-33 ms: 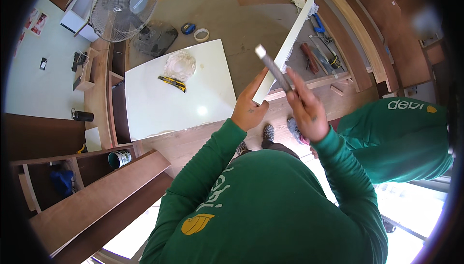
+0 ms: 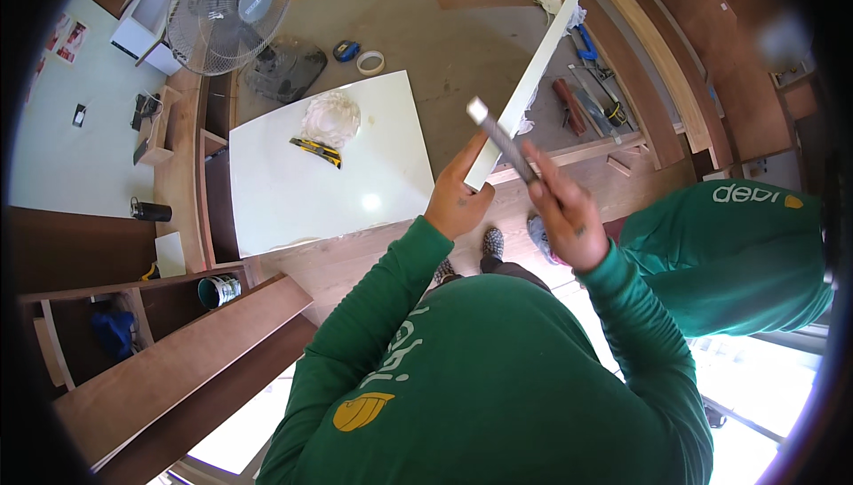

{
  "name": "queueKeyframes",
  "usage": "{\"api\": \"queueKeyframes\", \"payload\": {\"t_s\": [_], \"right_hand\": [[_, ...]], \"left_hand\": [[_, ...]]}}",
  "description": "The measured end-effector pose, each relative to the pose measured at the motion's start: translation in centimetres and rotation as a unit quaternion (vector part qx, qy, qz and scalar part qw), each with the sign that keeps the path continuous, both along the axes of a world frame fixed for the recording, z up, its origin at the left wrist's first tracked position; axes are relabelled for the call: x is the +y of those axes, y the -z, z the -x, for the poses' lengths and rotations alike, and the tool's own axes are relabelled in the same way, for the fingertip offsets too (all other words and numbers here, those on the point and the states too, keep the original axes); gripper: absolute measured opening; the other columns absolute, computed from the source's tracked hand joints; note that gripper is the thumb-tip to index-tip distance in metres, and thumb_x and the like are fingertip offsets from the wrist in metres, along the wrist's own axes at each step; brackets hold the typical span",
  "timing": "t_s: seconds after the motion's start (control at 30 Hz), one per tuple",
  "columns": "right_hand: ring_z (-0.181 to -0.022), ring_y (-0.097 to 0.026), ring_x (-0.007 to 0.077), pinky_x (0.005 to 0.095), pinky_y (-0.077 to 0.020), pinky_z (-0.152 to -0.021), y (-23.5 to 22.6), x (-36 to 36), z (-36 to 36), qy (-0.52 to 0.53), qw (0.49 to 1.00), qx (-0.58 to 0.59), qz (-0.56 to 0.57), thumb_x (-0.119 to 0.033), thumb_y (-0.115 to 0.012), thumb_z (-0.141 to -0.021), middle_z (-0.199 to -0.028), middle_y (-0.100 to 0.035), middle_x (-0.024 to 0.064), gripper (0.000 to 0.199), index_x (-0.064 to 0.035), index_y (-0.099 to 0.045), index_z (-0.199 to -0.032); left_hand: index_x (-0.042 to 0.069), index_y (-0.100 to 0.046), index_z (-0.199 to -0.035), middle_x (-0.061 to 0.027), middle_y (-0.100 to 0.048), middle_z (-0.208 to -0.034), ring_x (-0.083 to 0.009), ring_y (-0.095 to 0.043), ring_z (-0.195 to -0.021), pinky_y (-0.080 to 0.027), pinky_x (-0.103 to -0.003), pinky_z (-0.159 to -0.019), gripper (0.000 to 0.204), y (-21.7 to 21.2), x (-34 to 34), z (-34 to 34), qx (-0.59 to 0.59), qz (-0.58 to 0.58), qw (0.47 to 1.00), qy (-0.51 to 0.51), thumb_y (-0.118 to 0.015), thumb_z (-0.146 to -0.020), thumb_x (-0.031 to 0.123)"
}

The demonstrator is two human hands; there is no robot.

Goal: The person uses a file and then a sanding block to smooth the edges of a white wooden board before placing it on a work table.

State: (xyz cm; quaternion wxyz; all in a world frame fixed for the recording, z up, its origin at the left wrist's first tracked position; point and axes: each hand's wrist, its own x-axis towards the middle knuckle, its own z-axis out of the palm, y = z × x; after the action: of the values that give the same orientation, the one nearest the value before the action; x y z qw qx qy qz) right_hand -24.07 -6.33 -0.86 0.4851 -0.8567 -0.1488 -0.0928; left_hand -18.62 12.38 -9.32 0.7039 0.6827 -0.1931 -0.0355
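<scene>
A narrow white panel (image 2: 544, 59) stands on edge, slanting away from me to the upper right. My left hand (image 2: 459, 192) grips its near end, thumb on one side and fingers on the other. In my right hand (image 2: 567, 214) is a grey metal file (image 2: 503, 140) with a pale tip, held slantwise by the panel's near end. Whether the file touches the panel I cannot tell. To the left lies a broad white board (image 2: 355, 192), bearing a yellow-and-black utility knife (image 2: 316, 153) and a whitish crumpled wad (image 2: 331, 121).
A standing fan (image 2: 233, 10), a tape roll (image 2: 370, 63) and a blue tape measure (image 2: 346, 51) lie beyond the board. Several hand tools, including red-handled pliers (image 2: 569, 105), sit right of the panel. Close on my right is another person in a green sweatshirt (image 2: 729, 254).
My right hand and the file have shifted slightly toward me and along the panel's near end. My left hand and the panel stay put.
</scene>
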Motion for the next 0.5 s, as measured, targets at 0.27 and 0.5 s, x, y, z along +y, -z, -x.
{"api": "queueKeyframes", "payload": {"t_s": [0.27, 0.5], "right_hand": [[-0.079, -0.065, 0.0368, 0.0441, -0.0518, -0.07, -1.1, -0.1, 5.0, -0.004, 0.994, 0.04, 0.102, -0.005, -0.068, -0.091, -0.09, -0.066, 0.0179, 0.022, -0.0001, -0.067, -0.113], [-0.072, -0.065, 0.0369, 0.0438, -0.052, -0.064, -2.4, 0.2, 4.5, -0.003, 0.984, 0.006, 0.177, -0.005, -0.069, -0.09, -0.085, -0.065, 0.0155, 0.012, -0.0037, -0.068, -0.103]], "left_hand": [[0.01, -0.04, -0.159, -0.0203, -0.054, -0.15, -0.0316, -0.06, -0.131, -0.047, -0.035, -0.107, 0.083, 0.3, -0.1, -0.2, -0.097, -0.053, 0.993, -0.039, -0.055, -0.081, -0.013], [0.011, -0.04, -0.158, -0.0219, -0.057, -0.147, -0.0337, -0.061, -0.13, -0.048, -0.037, -0.107, 0.081, 1.1, -0.1, -0.3, -0.102, -0.039, 0.992, -0.06, -0.057, -0.082, -0.011]]}}
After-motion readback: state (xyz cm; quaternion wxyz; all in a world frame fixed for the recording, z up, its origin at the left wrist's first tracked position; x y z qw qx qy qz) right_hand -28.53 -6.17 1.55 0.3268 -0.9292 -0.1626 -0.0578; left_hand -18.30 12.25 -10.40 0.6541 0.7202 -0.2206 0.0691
